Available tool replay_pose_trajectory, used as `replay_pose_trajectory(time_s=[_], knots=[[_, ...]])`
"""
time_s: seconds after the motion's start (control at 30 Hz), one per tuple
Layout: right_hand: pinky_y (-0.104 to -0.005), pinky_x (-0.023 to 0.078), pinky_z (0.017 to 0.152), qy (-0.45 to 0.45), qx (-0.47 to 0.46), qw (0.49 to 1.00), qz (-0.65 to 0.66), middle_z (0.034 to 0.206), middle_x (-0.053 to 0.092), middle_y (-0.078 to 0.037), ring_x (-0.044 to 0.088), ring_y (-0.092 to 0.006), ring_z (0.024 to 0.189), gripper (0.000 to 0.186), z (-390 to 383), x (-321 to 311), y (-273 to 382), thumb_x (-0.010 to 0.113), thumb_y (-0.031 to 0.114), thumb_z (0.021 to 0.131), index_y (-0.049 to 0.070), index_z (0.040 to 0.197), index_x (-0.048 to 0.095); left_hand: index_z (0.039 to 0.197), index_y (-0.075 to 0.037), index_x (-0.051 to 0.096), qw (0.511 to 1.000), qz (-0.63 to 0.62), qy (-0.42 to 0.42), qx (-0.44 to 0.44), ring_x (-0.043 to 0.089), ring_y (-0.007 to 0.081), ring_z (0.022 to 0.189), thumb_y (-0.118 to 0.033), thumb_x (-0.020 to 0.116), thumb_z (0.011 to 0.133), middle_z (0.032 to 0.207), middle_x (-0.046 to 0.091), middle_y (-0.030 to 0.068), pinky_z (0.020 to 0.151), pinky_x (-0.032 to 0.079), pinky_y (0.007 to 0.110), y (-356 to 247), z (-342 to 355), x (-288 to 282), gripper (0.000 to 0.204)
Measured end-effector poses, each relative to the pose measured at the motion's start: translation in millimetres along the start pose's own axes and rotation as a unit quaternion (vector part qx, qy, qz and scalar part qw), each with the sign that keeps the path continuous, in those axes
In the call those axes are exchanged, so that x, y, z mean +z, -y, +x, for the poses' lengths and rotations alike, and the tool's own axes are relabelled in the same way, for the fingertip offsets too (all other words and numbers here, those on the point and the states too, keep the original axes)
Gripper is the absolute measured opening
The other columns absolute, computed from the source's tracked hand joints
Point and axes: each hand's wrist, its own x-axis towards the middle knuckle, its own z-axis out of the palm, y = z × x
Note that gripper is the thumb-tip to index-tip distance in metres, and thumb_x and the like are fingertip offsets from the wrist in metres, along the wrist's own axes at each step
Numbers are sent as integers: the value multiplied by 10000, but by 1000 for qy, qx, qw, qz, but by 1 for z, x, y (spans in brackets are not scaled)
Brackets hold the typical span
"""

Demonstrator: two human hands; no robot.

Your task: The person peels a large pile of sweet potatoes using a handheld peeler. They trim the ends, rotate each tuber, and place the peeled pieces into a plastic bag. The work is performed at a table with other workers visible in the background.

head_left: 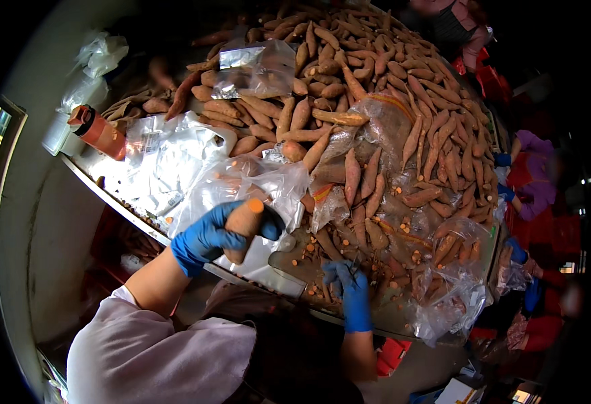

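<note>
My left hand (214,236), in a blue glove, is wrapped round a sweet potato (245,225) above the table's near edge. Its upper end is cut flat and shows orange flesh. Lower and to the right, my blue-gloved right hand (351,286) has its fingers bent together over scattered trimmings. A thin dark shape shows at those fingers, too unclear to name. Just beyond that hand lies a sweet potato (328,244). Small orange cut ends (293,262) are strewn about. Beyond my left hand rests a clear plastic bag (241,178).
A large heap of sweet potatoes (437,128) covers the far and right table. White plastic bags (181,158) and an orange bottle (100,131) stand at the left. Another clear bag (444,303) hangs over the near right edge. Co-workers in blue gloves (504,192) line the right side.
</note>
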Motion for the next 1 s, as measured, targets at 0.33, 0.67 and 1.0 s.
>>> replay_pose_trajectory(time_s=[0.33,0.67,1.0], knots=[[-176,335,469,71,39,996,33,741,570,32,445,-37,554,206,102,101,-8,617,151,832,76,1023,599,1014,-34,580,868,487,-94,-16,622,238,837,-102,682,709,988,614,115,717,486,319,67,-4,-44,328],[-169,322,453,96,-84,985,117,695,574,-17,426,-42,516,184,25,64,79,609,229,866,48,898,611,1042,13,484,961,37,-222,159,536,175,632,-367,691,645,759,532,103,574,459,272,-64,-31,-3,588],[-219,399,717,276,-59,948,144,1118,523,-87,467,-84,822,535,21,48,56,608,248,855,6,1285,401,1116,-2,519,991,35,131,-12,575,173,938,-173,732,755,1018,597,94,824,474,293,-1,1,48,452]])
